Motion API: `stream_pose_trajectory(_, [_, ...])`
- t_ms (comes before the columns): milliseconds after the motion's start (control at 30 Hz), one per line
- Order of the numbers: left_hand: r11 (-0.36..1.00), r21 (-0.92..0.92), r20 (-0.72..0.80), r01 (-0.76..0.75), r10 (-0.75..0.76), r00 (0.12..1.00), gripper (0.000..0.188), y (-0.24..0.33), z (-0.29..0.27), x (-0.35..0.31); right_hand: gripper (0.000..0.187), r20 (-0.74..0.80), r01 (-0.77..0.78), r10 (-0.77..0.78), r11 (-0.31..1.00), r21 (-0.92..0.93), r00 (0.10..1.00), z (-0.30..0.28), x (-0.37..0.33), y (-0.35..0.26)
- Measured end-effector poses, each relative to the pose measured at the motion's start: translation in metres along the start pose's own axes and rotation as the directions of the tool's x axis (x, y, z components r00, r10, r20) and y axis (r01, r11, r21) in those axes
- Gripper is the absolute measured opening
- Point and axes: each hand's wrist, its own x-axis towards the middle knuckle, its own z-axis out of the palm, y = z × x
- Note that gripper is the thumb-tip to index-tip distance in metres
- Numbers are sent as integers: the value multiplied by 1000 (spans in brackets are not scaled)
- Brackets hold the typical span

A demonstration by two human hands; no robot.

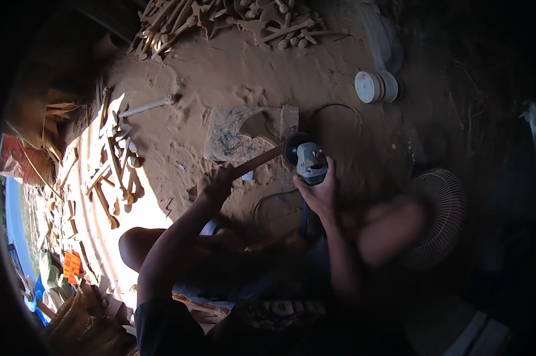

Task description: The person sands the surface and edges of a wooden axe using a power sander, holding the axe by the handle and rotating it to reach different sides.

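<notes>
Floor: sawdust-covered ground (232,71) spread under everything.
Wood pile: carved wooden pieces (220,18) lay heaped at the far edge; more sticks (113,166) lay at the left.
Fan: a caged fan (437,216) stood at the right.
Slab: a flat stone block (232,139) sat ahead of the hands.
Grinder: the angle grinder (306,157) met the wooden piece (256,161) over the slab's near edge.
Right hand (320,193): grip closed around the grinder's body.
Left hand (216,183): grip closed around the wooden piece's near end.
</notes>
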Motion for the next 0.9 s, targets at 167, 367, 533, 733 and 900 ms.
stream_pose_trajectory(167, [985, 172, -177, -27, 58, 982, 32, -7, 13, -8, 99, 113, -51, 51, 999, -1, 992, 30, -9, -2])
stream_pose_trajectory(367, [969, 244, -157, -45, 85, 984, 39, -16, 26, -12, 91, 82, 65, -62, 997, -35, 995, 54, -11, 22])
stream_pose_trajectory(533, [993, 114, -56, -44, 50, 997, 42, -13, 13, -5, 92, 80, 94, -90, 995, -45, 993, 49, -8, 19])
stream_pose_trajectory(733, [995, 91, 43, -34, 30, 999, 46, -11, 13, -1, 93, 154, 17, -15, 1000, -13, 988, 45, -12, 14])
stream_pose_trajectory(900, [984, 168, -32, -53, 59, 998, 42, -11, 9, -7, 97, 268, -67, 85, 995, -77, 960, 44, -10, 0])
